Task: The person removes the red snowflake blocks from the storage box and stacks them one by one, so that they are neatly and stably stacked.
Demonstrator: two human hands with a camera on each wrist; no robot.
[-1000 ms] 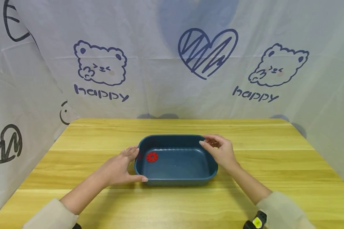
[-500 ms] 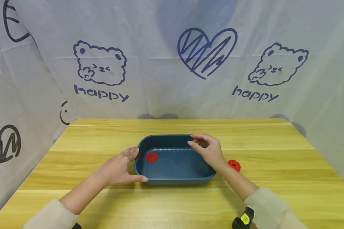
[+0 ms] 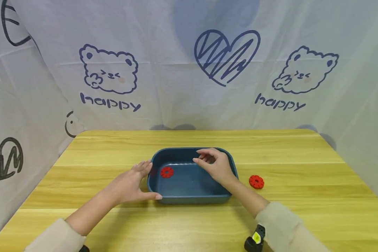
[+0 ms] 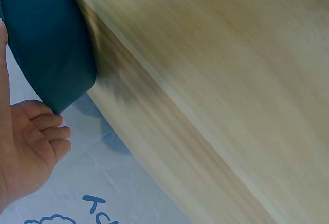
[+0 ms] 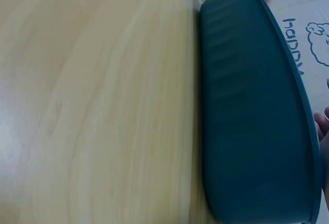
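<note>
A dark blue plastic bin (image 3: 192, 200) sits on the wooden table, with a red notched building disc (image 3: 167, 172) lying inside near its left end. My left hand (image 3: 130, 185) rests against the bin's left end, straight thumb at the front rim and fingertips at the side. In the left wrist view, the fingers (image 4: 51, 126) touch the rim at a corner. Above the bin's right half is my right hand (image 3: 217, 166), thumb and index fingertip apart and no object showing between them. A second red notched disc (image 3: 256, 182) lies on the table right of the bin.
A white cloth (image 3: 170, 87) printed with bears and a heart hangs behind the wooden table (image 3: 94, 154). A black strapped device (image 3: 255, 239) sits at my right sleeve (image 3: 286, 227).
My right hand has moved left from the bin's right rim to over its inside. The disc right of the bin has come into sight. My left hand and the bin have stayed put.
</note>
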